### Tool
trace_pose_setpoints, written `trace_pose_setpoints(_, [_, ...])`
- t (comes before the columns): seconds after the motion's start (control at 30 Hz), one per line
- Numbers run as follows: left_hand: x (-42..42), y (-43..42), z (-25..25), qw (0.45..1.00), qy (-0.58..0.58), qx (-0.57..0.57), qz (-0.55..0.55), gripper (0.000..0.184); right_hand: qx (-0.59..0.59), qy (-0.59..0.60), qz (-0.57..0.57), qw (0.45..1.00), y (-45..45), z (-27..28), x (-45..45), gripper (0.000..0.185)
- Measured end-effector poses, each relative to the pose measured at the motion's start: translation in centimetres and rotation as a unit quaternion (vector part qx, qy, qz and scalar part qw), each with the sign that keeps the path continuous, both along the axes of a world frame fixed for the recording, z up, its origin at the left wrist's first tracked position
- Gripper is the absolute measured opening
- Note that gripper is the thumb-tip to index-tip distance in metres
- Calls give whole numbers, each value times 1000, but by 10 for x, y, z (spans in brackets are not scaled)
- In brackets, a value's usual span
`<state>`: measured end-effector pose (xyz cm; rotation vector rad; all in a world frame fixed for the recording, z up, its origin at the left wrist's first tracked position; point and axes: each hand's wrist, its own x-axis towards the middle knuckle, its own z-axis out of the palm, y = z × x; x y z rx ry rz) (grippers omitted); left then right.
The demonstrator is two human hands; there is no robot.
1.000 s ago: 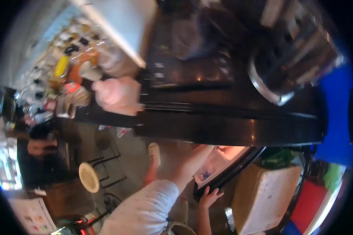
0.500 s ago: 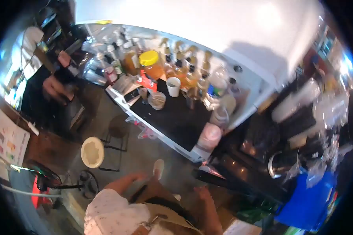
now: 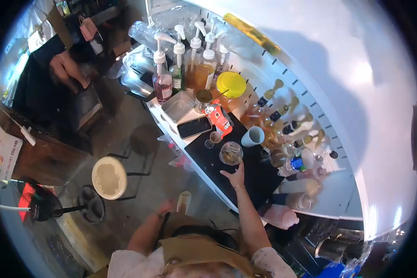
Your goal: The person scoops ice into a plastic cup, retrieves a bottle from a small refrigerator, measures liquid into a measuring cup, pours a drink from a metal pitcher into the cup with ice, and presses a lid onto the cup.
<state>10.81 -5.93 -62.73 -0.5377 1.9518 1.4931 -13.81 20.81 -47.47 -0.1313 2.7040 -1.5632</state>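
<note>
Your right hand (image 3: pixel 234 176) has come up over the table (image 3: pixel 169 127), fingers spread at one clear cup (image 3: pixel 230 152) on one black mat (image 3: pixel 255 178), one phone (image 3: pixel 194 127) near; your left hand (image 3: pixel 164 207) hangs low, fingers unreadable.

Clear cup (image 3: pixel 231 153): contents unidentifiable; contact with the right hand's (image 3: pixel 236 176) fingertips uncertain. Left hand (image 3: pixel 166 207): small, dim, fingers indistinct. Pump bottles (image 3: pixel 163 89): label print illegible; rear examples partly hidden by those in front. Stoppered bottles (image 3: pixel 289 126): crowded, lower parts overlapping. Poster (image 3: pixel 2 150): cut off at left, fine print unreadable. Another person (image 3: pixel 68 72), upper left: blurred, head out of sight. Blue item (image 3: pixel 336 270), lower right: cut by the bottom edge, kind undeterminable.
</note>
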Motion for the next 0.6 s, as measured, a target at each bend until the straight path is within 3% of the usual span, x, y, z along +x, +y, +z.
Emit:
trace_pose_setpoints(0.03, [-12,-8,-7,997,67,-18,40,36,22,30,-3,999,-8,-6,-12,81])
trace_pose_setpoints(0.07, [-15,-17,-11,998,59,-15,36,36,26,22,-7,999,-12,-11,-18,81])
trace_pose_setpoints(0.13, [-32,-30,29,995,22,30,95,33,-73,-10,-11,997,-27,12,-20,83])
trace_pose_setpoints(0.23, [-42,-42,42,998,1,-40,58,40,-147,-55,-74,985,-34,-9,-27,81])
trace_pose_setpoints(0.27, [-44,-41,46,998,-8,-36,56,40,-141,-63,-76,985,-31,-12,-29,81])
trace_pose_setpoints(0.33, [-54,-40,60,994,102,13,22,42,-76,-73,-98,990,-32,-10,-31,80])
trace_pose_setpoints(0.43, [-105,-12,87,997,68,3,-29,47,-66,-11,-89,994,-29,-26,-31,81])
trace_pose_setpoints(0.47, [-125,-1,100,987,146,-4,-69,49,-65,-12,-89,994,-30,-22,-31,81])
trace_pose_setpoints(0.53, [-160,26,134,950,293,-32,-107,53,-178,-56,-85,979,-34,-8,-29,88])
trace_pose_setpoints(0.6, [-192,49,171,925,360,-52,-107,55,-138,-38,-77,987,-32,-8,-32,88])
